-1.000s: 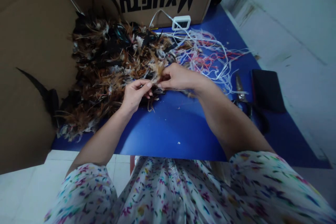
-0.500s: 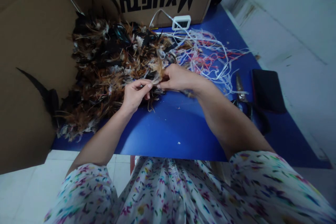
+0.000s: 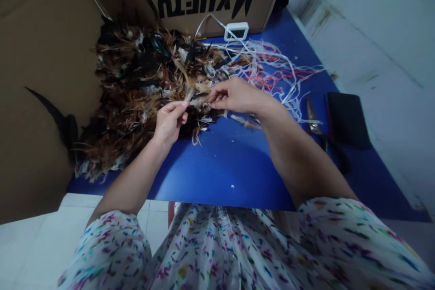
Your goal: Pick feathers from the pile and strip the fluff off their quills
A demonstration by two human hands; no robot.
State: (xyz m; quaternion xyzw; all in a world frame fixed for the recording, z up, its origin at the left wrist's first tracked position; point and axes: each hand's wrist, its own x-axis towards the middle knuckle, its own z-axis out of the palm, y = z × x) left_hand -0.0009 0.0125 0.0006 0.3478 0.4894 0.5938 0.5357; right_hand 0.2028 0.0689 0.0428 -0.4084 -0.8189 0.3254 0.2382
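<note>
Thumb and fingertips of my left hand (image 3: 171,120) are closed in a pinch on a tan feather (image 3: 187,85), which stands up from them. My right hand (image 3: 234,95) is a short way to the right, its fingers drawn together. What sits between those fingertips, if anything, is too small to make out. Behind and left of both hands spreads a thick pile of brown, black and white feathers (image 3: 132,95). A loose pale feather (image 3: 244,121) lies on the blue table (image 3: 224,163) below my right wrist.
Cardboard boxes (image 3: 30,77) stand left and behind the pile. Tangled white and red strings (image 3: 272,65) lie at right, near a small white digital display (image 3: 236,31). Scissors (image 3: 312,118) and a black flat case (image 3: 348,118) are by the table's right edge.
My hands have drawn apart, the right rising slightly and the left shifting a little left. The tan feather now stands up from my left fingertips, and the loose pale feather shows more fully.
</note>
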